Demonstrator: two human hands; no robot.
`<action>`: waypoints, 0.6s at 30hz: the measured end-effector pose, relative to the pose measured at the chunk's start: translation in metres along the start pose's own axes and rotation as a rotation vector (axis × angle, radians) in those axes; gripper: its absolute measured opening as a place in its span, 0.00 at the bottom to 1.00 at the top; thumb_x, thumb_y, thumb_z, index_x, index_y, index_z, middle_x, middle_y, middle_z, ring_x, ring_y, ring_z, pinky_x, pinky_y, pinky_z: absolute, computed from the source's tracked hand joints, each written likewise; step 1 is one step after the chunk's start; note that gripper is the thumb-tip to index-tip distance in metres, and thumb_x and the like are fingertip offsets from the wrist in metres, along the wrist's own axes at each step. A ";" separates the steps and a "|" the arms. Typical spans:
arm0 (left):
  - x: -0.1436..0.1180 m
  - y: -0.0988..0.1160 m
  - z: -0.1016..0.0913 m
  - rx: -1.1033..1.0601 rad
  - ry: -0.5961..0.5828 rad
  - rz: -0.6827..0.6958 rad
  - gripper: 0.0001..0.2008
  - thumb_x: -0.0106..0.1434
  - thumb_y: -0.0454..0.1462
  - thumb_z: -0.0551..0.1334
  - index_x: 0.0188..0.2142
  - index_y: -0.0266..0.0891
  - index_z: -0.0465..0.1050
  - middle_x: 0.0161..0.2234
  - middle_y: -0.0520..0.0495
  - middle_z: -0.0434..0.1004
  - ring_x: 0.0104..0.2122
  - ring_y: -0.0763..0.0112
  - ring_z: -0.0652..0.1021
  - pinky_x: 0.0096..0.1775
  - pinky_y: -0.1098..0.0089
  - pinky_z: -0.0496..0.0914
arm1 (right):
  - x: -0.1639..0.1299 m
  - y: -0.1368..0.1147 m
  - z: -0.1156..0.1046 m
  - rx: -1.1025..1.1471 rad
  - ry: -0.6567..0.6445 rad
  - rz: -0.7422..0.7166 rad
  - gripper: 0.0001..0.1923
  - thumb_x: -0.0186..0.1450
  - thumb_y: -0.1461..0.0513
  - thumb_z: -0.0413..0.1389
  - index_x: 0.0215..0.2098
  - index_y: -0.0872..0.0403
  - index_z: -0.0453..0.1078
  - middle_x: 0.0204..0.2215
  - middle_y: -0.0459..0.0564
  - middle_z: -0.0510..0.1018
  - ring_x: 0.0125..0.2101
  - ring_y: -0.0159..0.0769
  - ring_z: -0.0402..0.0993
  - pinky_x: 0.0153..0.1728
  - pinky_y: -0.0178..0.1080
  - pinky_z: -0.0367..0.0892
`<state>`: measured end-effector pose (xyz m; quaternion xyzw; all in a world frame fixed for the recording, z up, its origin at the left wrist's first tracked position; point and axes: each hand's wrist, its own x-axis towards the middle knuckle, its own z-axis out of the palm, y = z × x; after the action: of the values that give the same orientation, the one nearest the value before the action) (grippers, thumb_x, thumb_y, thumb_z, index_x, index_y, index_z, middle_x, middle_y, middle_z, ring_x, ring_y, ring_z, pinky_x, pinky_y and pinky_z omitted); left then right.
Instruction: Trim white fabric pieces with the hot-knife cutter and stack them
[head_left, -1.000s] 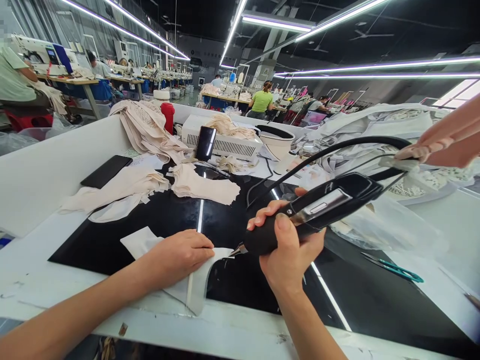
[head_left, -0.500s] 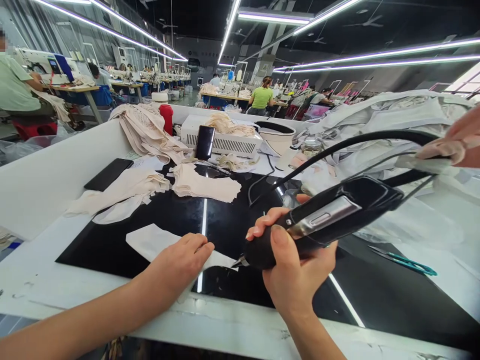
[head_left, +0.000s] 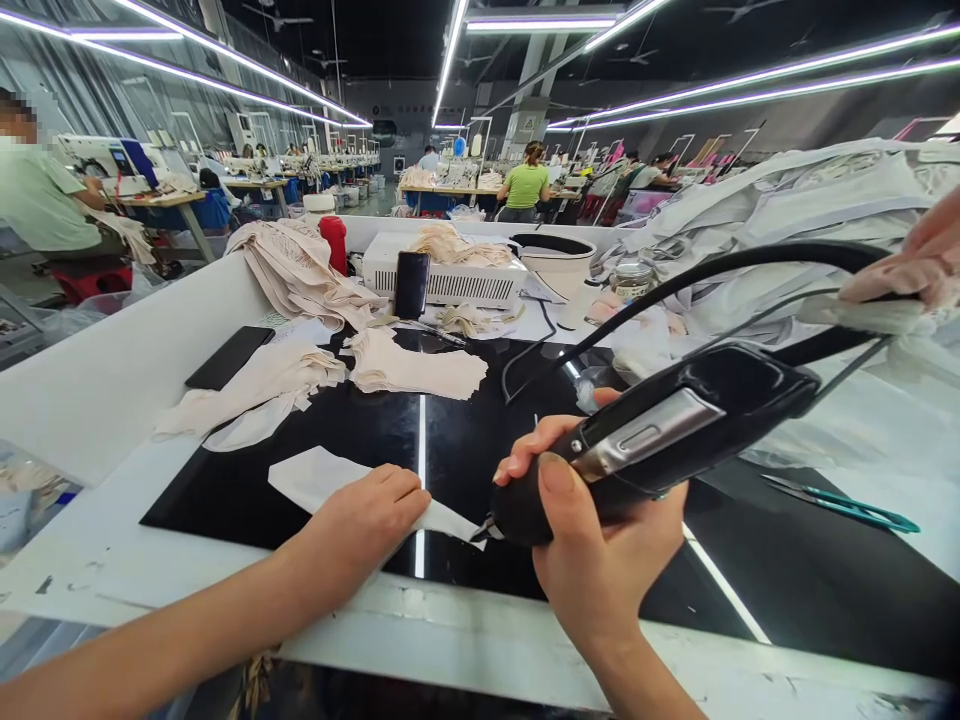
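My right hand (head_left: pixel 600 545) is wrapped round a black corded hand-held cutter (head_left: pixel 652 430) with a silver switch plate. Its pointed metal tip (head_left: pixel 486 530) touches the right end of a white fabric piece (head_left: pixel 319 472). My left hand (head_left: pixel 379 510) lies over the middle of that piece, pressing it onto the glossy black board (head_left: pixel 360 430); the fingers lie over the cloth and the thumb is hidden. At the right edge, another person's hand (head_left: pixel 926 265) is at the cutter's thick black cable (head_left: pixel 720 260), near some clear plastic.
Beige fabric stacks (head_left: pixel 420 365) and a dark phone (head_left: pixel 231 357) lie beyond my left hand. Another phone (head_left: pixel 411 285) leans on a white vented box (head_left: pixel 450 275). Teal-handled snips (head_left: pixel 847 503) lie at right. White fabric (head_left: pixel 787 210) is heaped behind them.
The view has shifted a little, so the table's things sit slightly further right. Both hands keep their places on the fabric and the cutter, whose tip stays at the fabric's right end.
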<state>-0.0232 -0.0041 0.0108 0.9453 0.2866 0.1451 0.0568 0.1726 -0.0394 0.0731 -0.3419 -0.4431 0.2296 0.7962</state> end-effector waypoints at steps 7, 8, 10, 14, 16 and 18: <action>-0.007 0.008 0.000 0.096 -0.030 -0.034 0.15 0.74 0.24 0.56 0.53 0.41 0.70 0.48 0.44 0.79 0.45 0.63 0.82 0.44 0.69 0.79 | -0.003 -0.004 0.003 -0.019 0.008 0.004 0.19 0.61 0.61 0.73 0.44 0.46 0.69 0.30 0.37 0.83 0.20 0.31 0.75 0.21 0.36 0.76; -0.008 0.011 0.000 0.124 -0.037 -0.042 0.15 0.74 0.24 0.56 0.53 0.41 0.71 0.48 0.44 0.80 0.45 0.62 0.82 0.43 0.69 0.79 | -0.004 -0.005 0.004 -0.020 0.006 0.003 0.19 0.61 0.61 0.73 0.43 0.46 0.69 0.30 0.37 0.82 0.20 0.31 0.75 0.21 0.36 0.76; -0.007 0.017 0.003 0.192 -0.050 -0.040 0.14 0.74 0.24 0.57 0.53 0.39 0.72 0.48 0.42 0.81 0.45 0.60 0.83 0.42 0.67 0.80 | -0.005 -0.005 0.004 -0.017 0.004 0.007 0.19 0.61 0.61 0.73 0.43 0.46 0.69 0.30 0.38 0.82 0.20 0.31 0.76 0.20 0.36 0.76; -0.006 0.029 0.009 0.305 0.003 0.007 0.14 0.77 0.40 0.67 0.56 0.36 0.74 0.49 0.34 0.82 0.45 0.53 0.84 0.41 0.62 0.82 | -0.007 -0.004 0.004 -0.006 0.012 0.012 0.19 0.62 0.62 0.73 0.45 0.46 0.70 0.30 0.38 0.82 0.21 0.31 0.76 0.20 0.35 0.76; -0.007 0.033 0.013 0.322 0.068 0.026 0.26 0.72 0.52 0.72 0.59 0.37 0.74 0.52 0.29 0.82 0.48 0.47 0.85 0.45 0.57 0.83 | -0.007 -0.004 0.003 0.001 0.005 0.017 0.21 0.62 0.61 0.73 0.47 0.46 0.70 0.30 0.38 0.82 0.21 0.31 0.76 0.20 0.35 0.75; -0.008 0.036 0.017 0.325 0.116 0.035 0.34 0.66 0.59 0.74 0.61 0.40 0.74 0.54 0.26 0.81 0.53 0.42 0.84 0.48 0.53 0.82 | -0.007 -0.003 0.003 0.011 -0.005 0.028 0.23 0.62 0.60 0.74 0.51 0.45 0.71 0.30 0.38 0.82 0.21 0.31 0.76 0.20 0.36 0.75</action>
<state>-0.0057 -0.0385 -0.0008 0.9369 0.2926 0.1522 -0.1161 0.1667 -0.0452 0.0727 -0.3433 -0.4388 0.2441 0.7938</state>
